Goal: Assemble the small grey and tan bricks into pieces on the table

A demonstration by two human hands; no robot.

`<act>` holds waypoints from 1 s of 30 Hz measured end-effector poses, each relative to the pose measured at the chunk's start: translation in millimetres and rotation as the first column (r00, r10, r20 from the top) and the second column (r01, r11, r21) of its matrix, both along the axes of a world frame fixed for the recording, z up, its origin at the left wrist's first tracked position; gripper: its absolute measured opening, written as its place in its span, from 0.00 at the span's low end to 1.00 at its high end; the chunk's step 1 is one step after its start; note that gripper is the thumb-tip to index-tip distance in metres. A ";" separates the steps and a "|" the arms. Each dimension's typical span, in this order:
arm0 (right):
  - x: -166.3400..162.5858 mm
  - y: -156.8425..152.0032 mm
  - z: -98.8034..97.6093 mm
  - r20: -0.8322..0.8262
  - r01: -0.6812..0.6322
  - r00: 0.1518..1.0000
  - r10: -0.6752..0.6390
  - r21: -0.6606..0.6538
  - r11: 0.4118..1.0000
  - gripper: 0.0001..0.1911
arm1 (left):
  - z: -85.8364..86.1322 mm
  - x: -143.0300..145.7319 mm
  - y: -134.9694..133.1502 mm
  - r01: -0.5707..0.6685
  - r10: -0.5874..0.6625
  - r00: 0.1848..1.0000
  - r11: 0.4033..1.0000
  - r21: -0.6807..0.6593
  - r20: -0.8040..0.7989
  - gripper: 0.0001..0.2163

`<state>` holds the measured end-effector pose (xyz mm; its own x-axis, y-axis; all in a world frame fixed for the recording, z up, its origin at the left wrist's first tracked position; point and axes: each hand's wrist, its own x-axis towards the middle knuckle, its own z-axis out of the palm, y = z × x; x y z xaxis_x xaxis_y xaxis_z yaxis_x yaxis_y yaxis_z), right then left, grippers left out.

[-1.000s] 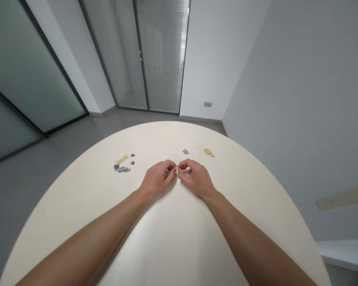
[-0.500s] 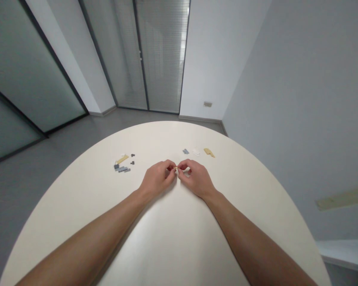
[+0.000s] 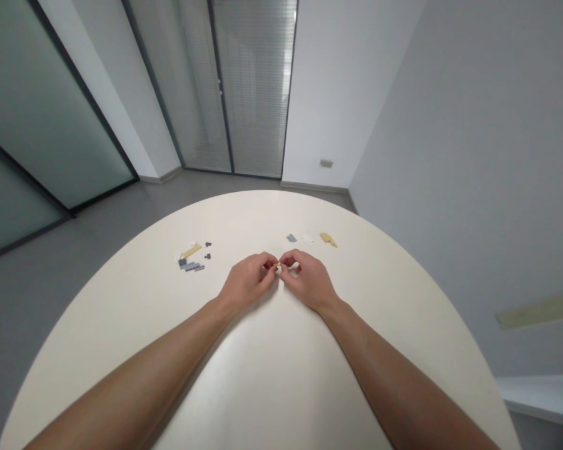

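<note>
To the left on the round worktop [image 3: 272,375] lies a pile [image 3: 192,258] of small building pieces: a tan strip, some grey plates and two dark studs. They lie close together, and the pile is well apart from the hands.

Next comes the left hand [image 3: 246,284], low over the worktop. Its fingers [image 3: 267,264] are curled in, and thumb and forefinger are pressed on a tiny piece [image 3: 277,265] of pale tan colour. This piece is held just above the middle of the worktop, exactly between the two hands. The right hand [image 3: 309,282] meets it from the other side. Its fingers [image 3: 289,257] are curled as well and pinch the same piece at its right end, so the fingertips of both hands almost touch. I cannot tell if it is one piece or two joined ones, because it is very small and mostly covered.

I judge that it is hard plastic: very light, stiff and a little smooth. It should not bend, but it can slip or jump out if it is squeezed on a corner. The best hold seems to be on its flat sides, with the pads of thumb and forefinger.

Beyond the right hand three more lie in a row: a grey piece [image 3: 291,238], a white piece [image 3: 308,238] and a tan wedge [image 3: 329,239]. They are near one another, not touching, and apart from the hands.
</note>
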<state>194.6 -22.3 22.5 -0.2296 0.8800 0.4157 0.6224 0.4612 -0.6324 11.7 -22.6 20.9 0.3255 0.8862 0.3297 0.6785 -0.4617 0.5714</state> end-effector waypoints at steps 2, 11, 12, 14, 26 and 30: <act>0.1 0.2 -0.5 -0.002 0.001 1.000 -0.001 -0.001 1.000 0.03 | -0.3 -0.3 0.2 0.007 -0.007 1.000 1.000 0.001 0.008 0.07; 0.6 0.3 0.1 -0.008 -0.007 1.000 0.007 0.001 1.000 0.03 | -1.0 -1.3 1.2 0.011 -0.011 1.000 1.000 -0.010 0.005 0.07; 0.5 0.3 0.3 -0.007 -0.005 1.000 0.005 -0.001 1.000 0.03 | -0.8 -1.2 1.2 0.010 -0.010 1.000 1.000 -0.012 0.006 0.07; 0.3 0.5 0.4 -0.006 -0.001 1.000 0.001 -0.005 1.000 0.03 | -0.3 -1.0 1.1 0.008 -0.008 1.000 1.000 -0.014 0.011 0.07; 0.5 0.5 -0.5 -0.002 -0.003 1.000 0.003 0.003 1.000 0.03 | 1.5 0.2 -0.3 0.000 0.000 1.000 1.000 -0.013 -0.004 0.07; 0.5 0.2 0.0 -0.011 -0.005 1.000 0.005 -0.005 1.000 0.03 | 3.1 0.4 -1.4 0.001 -0.001 1.000 1.000 -0.016 -0.004 0.07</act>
